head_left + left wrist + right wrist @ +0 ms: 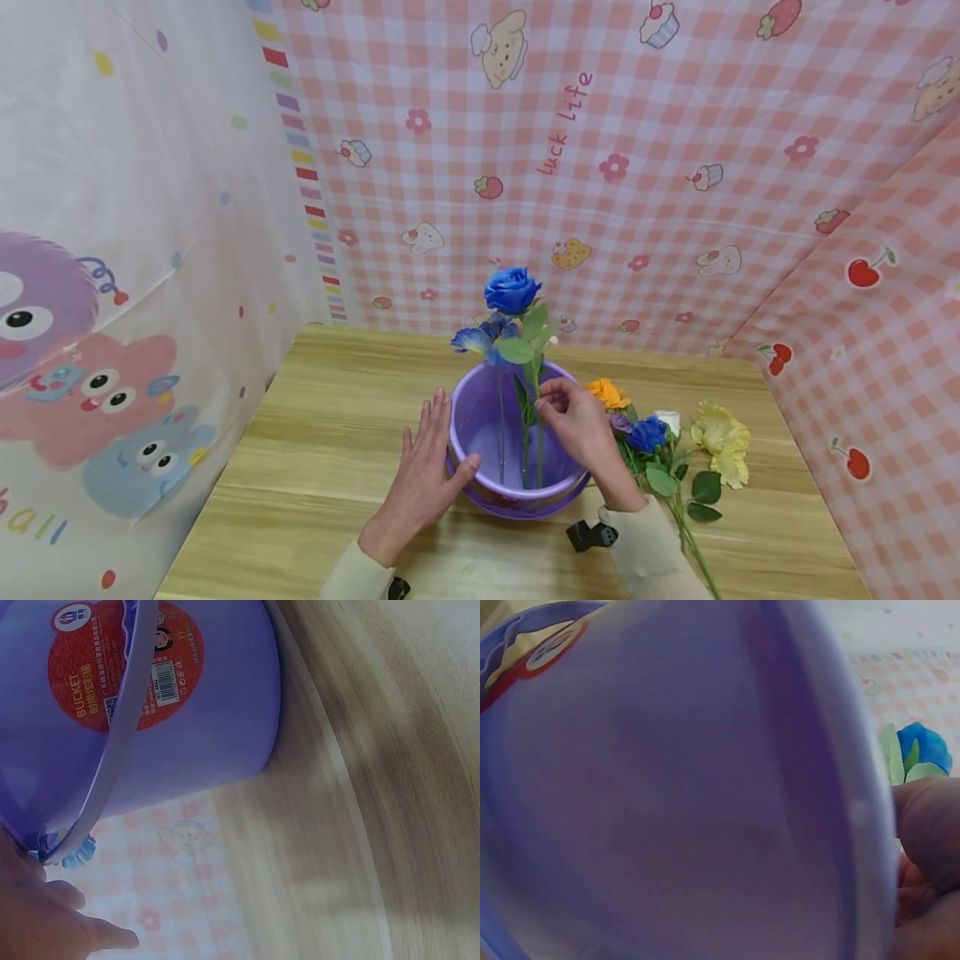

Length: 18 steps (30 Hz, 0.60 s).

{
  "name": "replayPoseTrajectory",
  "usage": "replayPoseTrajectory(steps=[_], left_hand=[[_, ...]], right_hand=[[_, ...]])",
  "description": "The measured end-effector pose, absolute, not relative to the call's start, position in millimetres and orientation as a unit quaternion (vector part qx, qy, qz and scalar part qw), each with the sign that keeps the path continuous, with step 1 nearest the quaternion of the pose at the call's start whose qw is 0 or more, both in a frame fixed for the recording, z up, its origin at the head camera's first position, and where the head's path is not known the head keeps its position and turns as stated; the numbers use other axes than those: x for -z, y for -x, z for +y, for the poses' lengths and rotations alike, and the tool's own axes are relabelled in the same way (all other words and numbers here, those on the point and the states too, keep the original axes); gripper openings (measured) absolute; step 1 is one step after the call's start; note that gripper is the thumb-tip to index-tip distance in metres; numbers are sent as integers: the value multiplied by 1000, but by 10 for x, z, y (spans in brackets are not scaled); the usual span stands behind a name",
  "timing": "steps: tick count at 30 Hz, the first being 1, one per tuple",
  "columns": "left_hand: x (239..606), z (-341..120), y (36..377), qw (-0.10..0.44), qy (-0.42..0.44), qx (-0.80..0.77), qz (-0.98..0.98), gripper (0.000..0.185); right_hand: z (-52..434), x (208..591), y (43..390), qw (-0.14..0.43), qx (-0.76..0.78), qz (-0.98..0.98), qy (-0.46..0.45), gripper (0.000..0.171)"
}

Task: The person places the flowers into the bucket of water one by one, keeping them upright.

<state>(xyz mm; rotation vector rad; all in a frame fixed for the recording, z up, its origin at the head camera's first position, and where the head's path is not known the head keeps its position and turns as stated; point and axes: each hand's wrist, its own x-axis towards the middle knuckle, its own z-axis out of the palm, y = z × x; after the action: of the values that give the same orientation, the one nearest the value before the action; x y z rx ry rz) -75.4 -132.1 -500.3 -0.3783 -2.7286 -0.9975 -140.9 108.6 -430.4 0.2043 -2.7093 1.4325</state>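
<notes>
A purple plastic bucket (pixel 480 417) stands on the wooden table (pixel 315 467); its wall with a red label (pixel 120 660) fills the left wrist view. A blue rose (pixel 512 289) and a blue iris (pixel 474 338) stand in it on thin stems. My right hand (pixel 573 421) pinches the rose's stem above the rim; in the right wrist view the bucket wall (pixel 667 795) blocks most of it, with the blue rose (pixel 926 746) behind. My left hand (pixel 423 479) rests flat against the bucket's left side, thumb on the rim.
More artificial flowers lie on the table right of the bucket: an orange one (pixel 607 392), a blue one (pixel 647 433), a white bud (pixel 667 421) and yellow ones (pixel 722 442). Pink checked cloth walls (pixel 600 167) close in the back and right, a cartoon cloth (pixel 112 250) the left.
</notes>
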Motion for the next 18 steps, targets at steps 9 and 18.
replayPoseTrajectory(steps=[9,18], left_hand=[[4996,-1318,756,106,127,339,-926,93],[4986,-1313,753,100,122,343,-926,93]], right_hand=[[1024,4346,1442,51,-406,-909,-82,9],[996,4389,1500,34,-383,-919,-86,10]])
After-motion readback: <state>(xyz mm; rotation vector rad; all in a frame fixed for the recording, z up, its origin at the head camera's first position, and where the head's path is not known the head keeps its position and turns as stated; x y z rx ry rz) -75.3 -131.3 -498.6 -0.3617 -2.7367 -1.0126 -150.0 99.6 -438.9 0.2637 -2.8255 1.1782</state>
